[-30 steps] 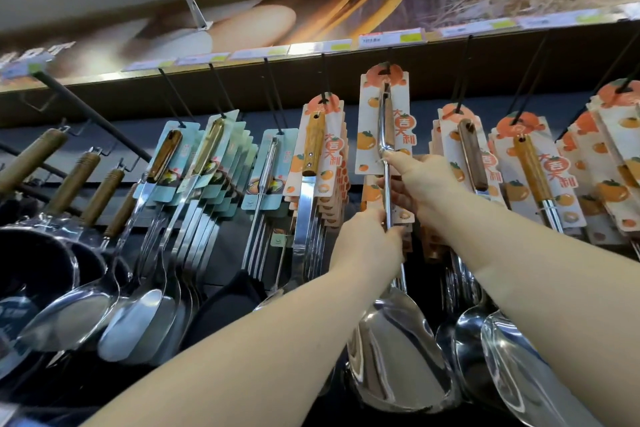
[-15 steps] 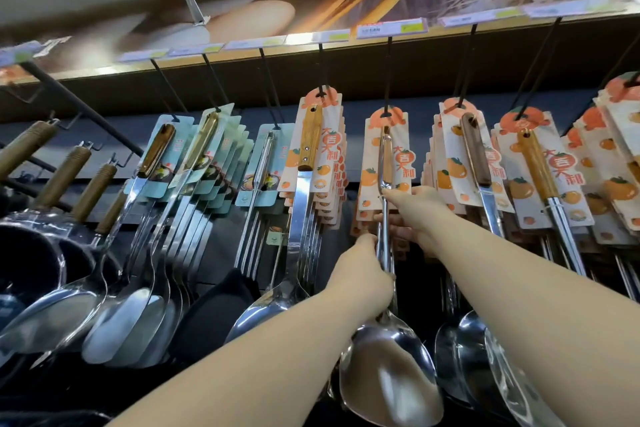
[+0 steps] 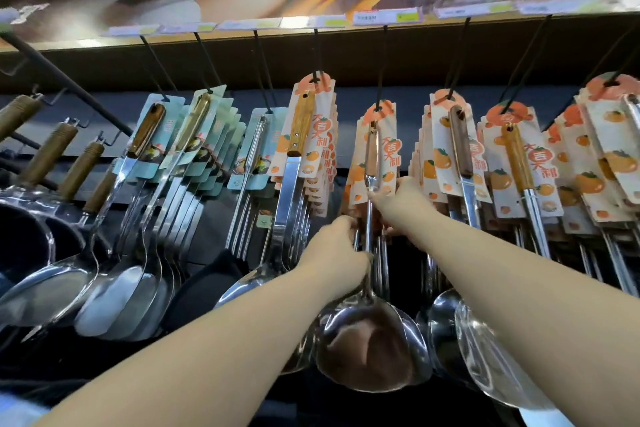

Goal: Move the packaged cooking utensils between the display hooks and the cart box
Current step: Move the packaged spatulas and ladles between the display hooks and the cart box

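A steel spatula [image 3: 367, 343] with a wooden grip and an orange-print card [image 3: 379, 149] hangs from a black display hook [image 3: 382, 62] at the centre. My left hand [image 3: 334, 246] is closed around its metal shaft just above the blade. My right hand [image 3: 403, 204] pinches the lower edge of the card and the base of the handle. More carded utensils hang behind it on the same hook. The cart box is out of view.
Blue-carded ladles [image 3: 114, 288] and wooden-handled pans [image 3: 24, 236] hang to the left. Orange-carded utensils [image 3: 516, 163] fill hooks on the right. Another orange-carded spatula [image 3: 301, 135] hangs just left of centre. A shelf edge with price labels [image 3: 388, 15] runs overhead.
The carded spatula has come down from a raised position and now hangs lower on the hook. Both hands stayed on it and dropped with it.
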Available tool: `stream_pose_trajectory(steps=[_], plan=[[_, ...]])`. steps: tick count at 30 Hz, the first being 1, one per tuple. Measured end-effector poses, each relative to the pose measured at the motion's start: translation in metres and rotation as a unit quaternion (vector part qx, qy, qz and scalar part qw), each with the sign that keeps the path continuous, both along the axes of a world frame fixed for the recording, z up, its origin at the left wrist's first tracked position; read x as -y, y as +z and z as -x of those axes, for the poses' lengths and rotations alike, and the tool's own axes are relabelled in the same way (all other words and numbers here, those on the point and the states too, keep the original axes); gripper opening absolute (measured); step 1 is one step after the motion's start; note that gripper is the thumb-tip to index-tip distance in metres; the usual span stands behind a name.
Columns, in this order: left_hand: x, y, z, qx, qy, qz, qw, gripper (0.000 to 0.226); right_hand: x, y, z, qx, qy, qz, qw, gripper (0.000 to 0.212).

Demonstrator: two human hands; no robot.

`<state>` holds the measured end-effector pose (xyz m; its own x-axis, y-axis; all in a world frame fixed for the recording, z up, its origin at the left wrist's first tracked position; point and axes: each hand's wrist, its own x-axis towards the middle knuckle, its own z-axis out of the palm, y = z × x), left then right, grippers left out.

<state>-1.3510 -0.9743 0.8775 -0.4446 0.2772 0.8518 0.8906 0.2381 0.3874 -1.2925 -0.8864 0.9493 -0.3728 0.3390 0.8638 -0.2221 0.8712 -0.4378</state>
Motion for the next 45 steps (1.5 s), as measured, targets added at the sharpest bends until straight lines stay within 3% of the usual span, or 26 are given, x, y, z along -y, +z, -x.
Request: stream_pose_trajectory(steps=[4, 8, 14, 24, 37, 45], plan=[[0.013, -0.007, -0.014, -0.029, 0.012, 0.039, 0.999, 0.049, 0.002, -0.018, -0.036, 0.055, -0.167, -0.182, 0.967, 0.03], [0.022, -0.017, -0.037, -0.05, 0.011, 0.066, 0.997, 0.048, 0.007, -0.043, -0.083, 0.184, -0.314, -0.313, 0.877, 0.033], [0.019, -0.045, -0.093, -0.114, -0.002, 0.113, 0.987, 0.043, 0.008, -0.089, -0.164, 0.295, -0.363, -0.265, 0.843, 0.038], [-0.047, -0.106, -0.243, -0.18, -0.163, 0.194, 0.95, 0.031, -0.011, -0.149, -0.339, 0.369, -0.453, -0.173, 0.793, 0.034], [-0.196, -0.203, -0.539, -0.186, -0.303, 0.313, 0.881, 0.049, -0.086, -0.248, -0.665, 0.492, -0.552, -0.003, 0.673, 0.038], [-0.267, -0.263, -0.708, -0.183, -0.375, 0.378, 0.827, 0.051, -0.13, -0.314, -0.833, 0.504, -0.563, 0.105, 0.647, 0.038]])
